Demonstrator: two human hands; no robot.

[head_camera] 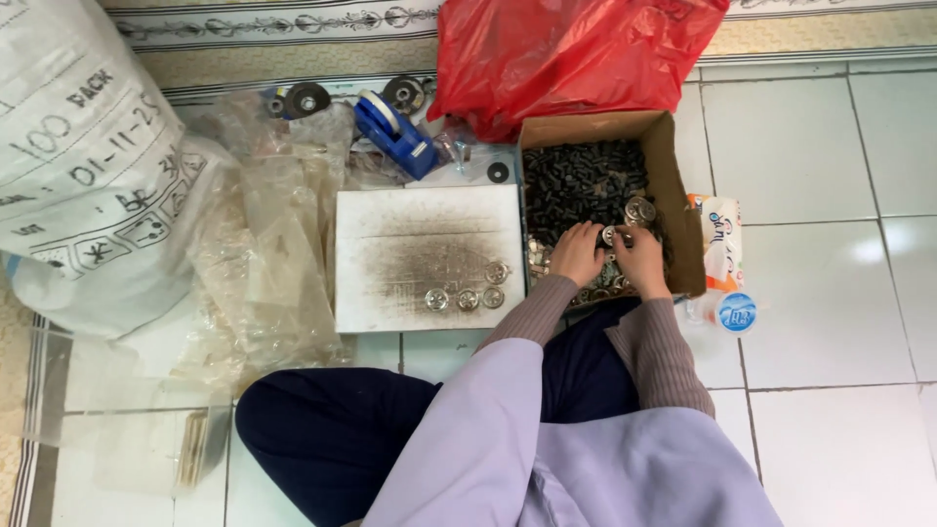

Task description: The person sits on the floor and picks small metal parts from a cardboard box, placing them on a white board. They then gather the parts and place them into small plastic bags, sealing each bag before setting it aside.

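Metal round disc (611,234) pinched between left hand (578,254) and right hand (641,259) over cardboard box (673,195); best kept level, fingertips firm.

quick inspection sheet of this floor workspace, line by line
surface: tiled floor; smudged white board bearing four round metal discs.
job's things: cardboard box with small dark parts and more shiny discs.
clutter: clear plastic bags, blue tape dispenser, red bag, white sack, bottle.
grippers: left hand and right hand inside the box, together holding a disc; exact grip too small to tell.
cables: nothing seen.
surroundings: patterned mat edge beyond.
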